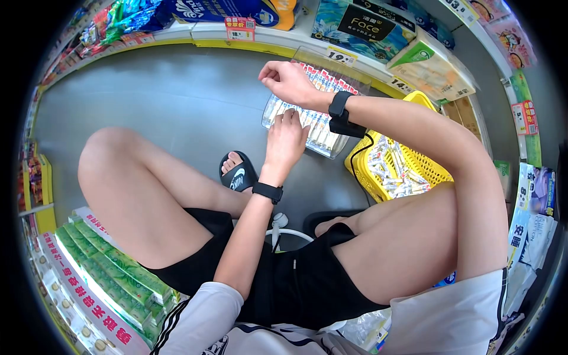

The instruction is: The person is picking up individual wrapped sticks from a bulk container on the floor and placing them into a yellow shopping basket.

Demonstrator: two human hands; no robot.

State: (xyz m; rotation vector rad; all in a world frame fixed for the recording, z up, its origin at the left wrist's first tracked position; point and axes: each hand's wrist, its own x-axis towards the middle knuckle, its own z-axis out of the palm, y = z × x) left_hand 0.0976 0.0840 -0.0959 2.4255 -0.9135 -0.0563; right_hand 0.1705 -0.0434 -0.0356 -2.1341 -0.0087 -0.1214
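Note:
A clear plastic box (321, 142) on the grey floor holds a row of slim wrapped sticks with red and white ends. My left hand (286, 141) lies at the box's near left part, fingers spread over the sticks, touching them. Above the box's far left side is my right hand (288, 81), its fingers curled; whatever they hold, if anything, is hidden. To the right of the box stands a yellow basket (431, 168) with many similar small wrapped pieces (393, 168) inside.
Shelves with tissue packs (364, 29) and price tags (341, 56) curve along the back and right. Green packs (109, 269) are stacked at the lower left. My knees and a black sandal (238, 174) flank the floor between. A white tube (290, 232) lies below my left hand.

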